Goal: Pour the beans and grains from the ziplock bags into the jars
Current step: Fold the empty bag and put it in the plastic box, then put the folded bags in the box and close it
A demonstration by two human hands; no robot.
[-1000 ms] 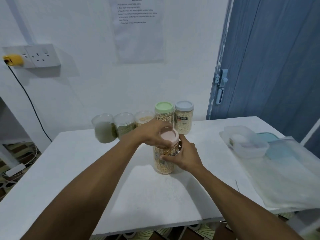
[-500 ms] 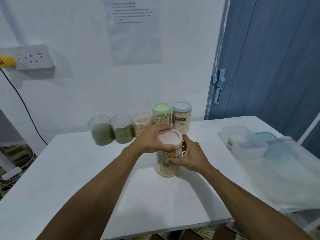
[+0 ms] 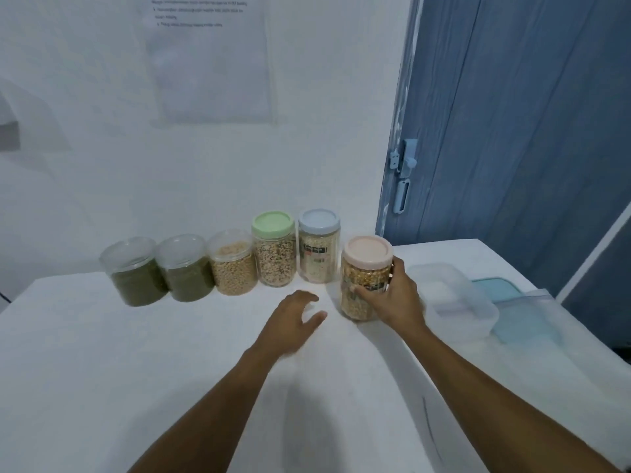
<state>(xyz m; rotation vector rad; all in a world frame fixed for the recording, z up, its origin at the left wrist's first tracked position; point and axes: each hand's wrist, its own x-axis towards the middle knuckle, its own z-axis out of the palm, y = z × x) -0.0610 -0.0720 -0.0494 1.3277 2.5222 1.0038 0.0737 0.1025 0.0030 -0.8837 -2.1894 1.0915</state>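
My right hand (image 3: 394, 297) grips the pink-lidded jar (image 3: 366, 268) of yellow grains, which stands at the right end of the jar row. My left hand (image 3: 290, 322) hovers over the table with relaxed fingers and holds nothing. Along the wall stand a blue-lidded jar (image 3: 319, 249), a green-lidded jar (image 3: 274, 249), a clear-lidded jar of pale beans (image 3: 233, 262) and two clear-lidded jars of green grains (image 3: 186, 268) (image 3: 135, 271). An empty ziplock bag (image 3: 532, 339) lies flat at the right.
The white table (image 3: 136, 370) runs from the wall to the near edge. A clear plastic box (image 3: 454, 302) and a teal lid (image 3: 502, 288) sit right of the pink-lidded jar. A blue door (image 3: 512, 131) stands behind the table's right corner.
My left hand has let go of the pink lid and dropped toward the table. My right hand has carried the pink-lidded jar back and right, to the end of the row.
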